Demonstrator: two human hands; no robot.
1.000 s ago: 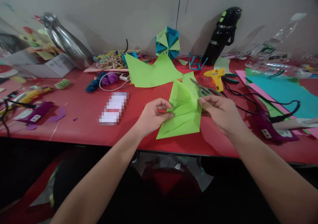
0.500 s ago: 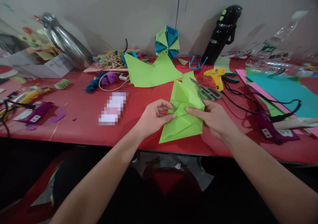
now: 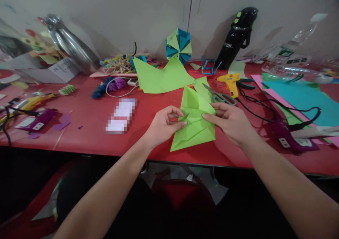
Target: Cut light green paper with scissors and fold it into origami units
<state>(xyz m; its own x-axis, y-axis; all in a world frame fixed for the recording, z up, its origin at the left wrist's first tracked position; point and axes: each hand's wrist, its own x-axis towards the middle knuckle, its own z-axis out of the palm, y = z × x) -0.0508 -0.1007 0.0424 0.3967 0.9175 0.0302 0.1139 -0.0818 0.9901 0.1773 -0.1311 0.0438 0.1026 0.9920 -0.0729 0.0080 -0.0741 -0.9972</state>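
Red covering tops the table (image 3: 87,122), which stands against a pale wall (image 3: 127,16). Near its front edge, at the middle, is a folded green paper (image 3: 198,127) between the person's two hands. Its long axis runs roughly from the person toward the wall; a narrow peak points away at the far left, while the wider near edge slants, its sharp left corner pointing toward the person and leftward. Creases cross it from side to side. The left hand (image 3: 162,122) grasps the left edge between thumb and fingers. The right hand (image 3: 229,120) grips the right edge, thumb on top and fingers behind. Scissors (image 3: 224,98) lie just beyond the right hand, near a yellow glue gun (image 3: 231,81). Larger green sheets (image 3: 164,78) lie farther back, before a blue-and-green paper ball (image 3: 179,45).
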